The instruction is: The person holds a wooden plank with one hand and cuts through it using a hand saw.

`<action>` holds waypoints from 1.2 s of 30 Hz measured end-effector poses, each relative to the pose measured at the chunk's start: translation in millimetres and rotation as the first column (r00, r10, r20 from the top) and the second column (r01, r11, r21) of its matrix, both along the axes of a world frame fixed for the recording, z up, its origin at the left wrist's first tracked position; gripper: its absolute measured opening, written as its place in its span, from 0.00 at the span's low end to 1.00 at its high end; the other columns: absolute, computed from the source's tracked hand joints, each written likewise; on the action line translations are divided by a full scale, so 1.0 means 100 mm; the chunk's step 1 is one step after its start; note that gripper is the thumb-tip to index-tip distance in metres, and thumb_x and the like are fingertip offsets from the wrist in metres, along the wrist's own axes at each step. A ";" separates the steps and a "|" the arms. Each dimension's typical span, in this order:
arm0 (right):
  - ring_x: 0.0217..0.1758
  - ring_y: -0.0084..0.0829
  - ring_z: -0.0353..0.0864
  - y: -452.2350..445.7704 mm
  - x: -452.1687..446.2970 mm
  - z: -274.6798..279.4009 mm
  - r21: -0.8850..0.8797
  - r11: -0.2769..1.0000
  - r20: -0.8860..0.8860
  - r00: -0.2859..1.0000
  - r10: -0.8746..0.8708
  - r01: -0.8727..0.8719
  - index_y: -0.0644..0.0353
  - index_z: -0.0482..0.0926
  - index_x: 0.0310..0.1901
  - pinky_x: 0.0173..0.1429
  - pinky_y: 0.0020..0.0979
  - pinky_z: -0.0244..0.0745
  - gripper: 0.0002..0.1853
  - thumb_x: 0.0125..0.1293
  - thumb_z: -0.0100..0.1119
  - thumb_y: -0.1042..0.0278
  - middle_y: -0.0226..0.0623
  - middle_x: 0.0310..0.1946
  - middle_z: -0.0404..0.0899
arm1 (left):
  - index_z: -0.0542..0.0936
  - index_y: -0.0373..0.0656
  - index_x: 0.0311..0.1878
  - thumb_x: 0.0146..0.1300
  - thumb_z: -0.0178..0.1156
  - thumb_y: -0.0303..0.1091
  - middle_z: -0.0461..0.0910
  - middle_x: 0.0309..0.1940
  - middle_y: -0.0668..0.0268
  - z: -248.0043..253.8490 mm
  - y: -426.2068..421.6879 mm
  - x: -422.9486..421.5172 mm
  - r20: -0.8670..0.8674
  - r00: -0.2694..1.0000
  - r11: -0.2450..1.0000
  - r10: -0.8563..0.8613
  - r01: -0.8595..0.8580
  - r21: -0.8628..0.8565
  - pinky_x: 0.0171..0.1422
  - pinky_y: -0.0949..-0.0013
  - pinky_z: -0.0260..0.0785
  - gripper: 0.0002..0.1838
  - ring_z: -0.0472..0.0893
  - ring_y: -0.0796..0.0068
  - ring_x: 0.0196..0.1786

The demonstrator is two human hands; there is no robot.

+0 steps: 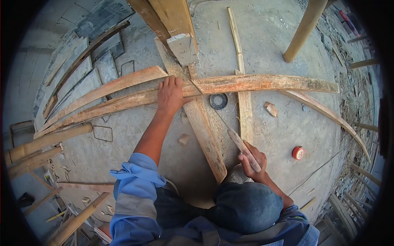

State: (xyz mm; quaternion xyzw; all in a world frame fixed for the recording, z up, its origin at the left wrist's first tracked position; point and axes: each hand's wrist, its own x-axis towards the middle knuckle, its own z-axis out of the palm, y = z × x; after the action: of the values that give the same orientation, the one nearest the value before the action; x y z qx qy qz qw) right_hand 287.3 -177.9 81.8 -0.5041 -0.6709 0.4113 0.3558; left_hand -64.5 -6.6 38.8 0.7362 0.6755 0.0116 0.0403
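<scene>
My left hand (170,95) grips a long rough wooden beam (262,83), fingers over its top and thumb out to the right. The beam lies crosswise over a sawdust-covered plank (202,129) and a narrower board (246,117). In my right hand (255,162) is the pale handle of a handsaw (240,147), fingers wrapped around it. Its thin blade, seen nearly edge-on, runs up and left and crosses the beam just right of my left hand. Whether the blade has cut into the beam is too fine to tell.
A black ring (218,101) lies just below the beam. A red tape measure (298,153) and wood offcuts (271,109) rest on the concrete floor. A wooden post (176,24) stands ahead, a round pole (303,30) at right. Curved timber (102,84) and bamboo poles (53,141) lie left.
</scene>
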 end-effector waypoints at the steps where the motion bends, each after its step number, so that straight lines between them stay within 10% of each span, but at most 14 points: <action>1: 0.46 0.40 0.95 0.27 -0.24 -0.15 0.068 0.998 -0.031 0.999 -0.003 0.006 0.73 0.82 0.63 0.50 0.34 0.87 0.24 0.71 0.71 0.65 0.53 0.47 0.91 | 0.77 0.41 0.53 0.43 0.82 0.64 0.77 0.52 0.59 0.03 0.02 0.00 0.001 1.000 1.000 0.010 -0.010 0.014 0.67 0.53 0.65 0.44 0.75 0.56 0.61; 5: 0.44 0.41 0.95 0.99 -1.00 -0.48 0.095 0.994 -0.210 0.977 -0.037 0.058 0.72 0.82 0.61 0.48 0.33 0.86 0.23 0.71 0.72 0.67 0.55 0.46 0.90 | 0.77 0.42 0.51 0.42 0.83 0.64 0.77 0.52 0.59 -0.01 0.07 -0.06 -0.005 1.000 0.998 -0.011 0.011 0.069 0.66 0.53 0.65 0.43 0.75 0.56 0.60; 14: 0.44 0.37 0.94 -0.35 0.31 -0.14 -0.028 1.000 0.024 1.000 -0.007 0.007 0.75 0.80 0.65 0.50 0.31 0.86 0.26 0.70 0.71 0.66 0.53 0.49 0.91 | 0.75 0.42 0.53 0.44 0.83 0.63 0.75 0.52 0.59 -0.06 -0.02 -0.05 0.011 1.000 0.999 -0.013 0.013 0.046 0.67 0.52 0.66 0.43 0.75 0.55 0.60; 21: 0.40 0.34 0.92 1.05 -1.03 -0.44 0.092 0.995 -0.213 0.977 -0.022 0.043 0.68 0.82 0.64 0.45 0.30 0.83 0.24 0.72 0.72 0.63 0.50 0.43 0.90 | 0.75 0.41 0.54 0.41 0.84 0.63 0.76 0.54 0.58 -0.08 0.03 -0.04 0.008 1.000 0.999 0.011 -0.012 0.033 0.68 0.51 0.66 0.45 0.75 0.55 0.62; 28: 0.46 0.34 0.93 -0.20 0.43 0.10 -0.047 0.998 -0.044 0.999 -0.031 0.029 0.72 0.81 0.65 0.53 0.31 0.84 0.26 0.71 0.72 0.65 0.51 0.48 0.91 | 0.74 0.41 0.55 0.43 0.84 0.59 0.75 0.55 0.57 -0.03 0.04 -0.01 0.023 0.999 0.999 0.025 -0.025 0.020 0.67 0.52 0.66 0.44 0.74 0.53 0.63; 36: 0.42 0.33 0.92 1.24 -1.14 -0.38 0.072 0.997 -0.225 0.974 0.006 0.010 0.67 0.83 0.63 0.46 0.31 0.83 0.22 0.72 0.72 0.66 0.49 0.45 0.91 | 0.75 0.41 0.53 0.42 0.85 0.58 0.75 0.52 0.58 -0.02 0.01 -0.03 0.046 0.999 0.998 0.013 -0.015 0.058 0.66 0.52 0.66 0.42 0.74 0.54 0.60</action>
State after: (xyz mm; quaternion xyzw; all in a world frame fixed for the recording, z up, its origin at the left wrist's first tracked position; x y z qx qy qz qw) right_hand 173.8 -54.3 43.9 -0.4417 -0.6402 0.4408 0.4480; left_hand -67.8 -5.7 37.2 0.7318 0.6789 0.0484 0.0341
